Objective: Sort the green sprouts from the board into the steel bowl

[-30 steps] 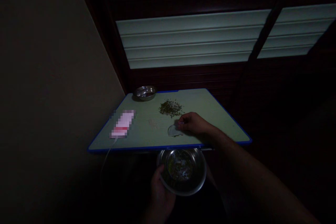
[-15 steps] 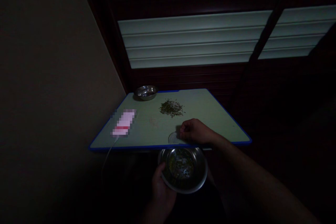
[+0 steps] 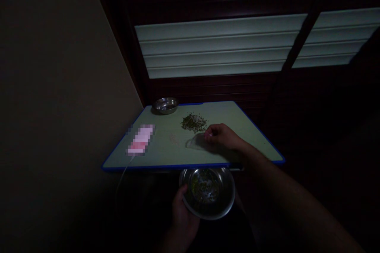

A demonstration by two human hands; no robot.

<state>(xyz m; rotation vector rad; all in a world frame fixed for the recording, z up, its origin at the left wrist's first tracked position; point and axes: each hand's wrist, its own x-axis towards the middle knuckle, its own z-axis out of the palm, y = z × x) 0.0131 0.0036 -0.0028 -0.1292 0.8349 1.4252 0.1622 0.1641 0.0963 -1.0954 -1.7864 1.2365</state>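
My left hand [image 3: 183,217] grips the rim of a steel bowl [image 3: 208,192] held just below the near edge of the pale green table [image 3: 237,126]; small greenish grains lie in the bowl. My right hand [image 3: 223,136] rests on the table with its fingers pinched on a small pale flat scraper [image 3: 195,142]. The scraper sits just in front of a little heap of dark green grains [image 3: 194,122]. The room is very dim.
A second, smaller steel bowl [image 3: 165,105] stands at the table's far left corner. A blurred pink-and-white phone [image 3: 140,139] with a white cable [image 3: 121,178] lies at the left. A wall runs along the left; a dark louvred window stands behind.
My right hand slid the scraper from the table's near edge back toward the grain heap. The bowl in my left hand stayed put.
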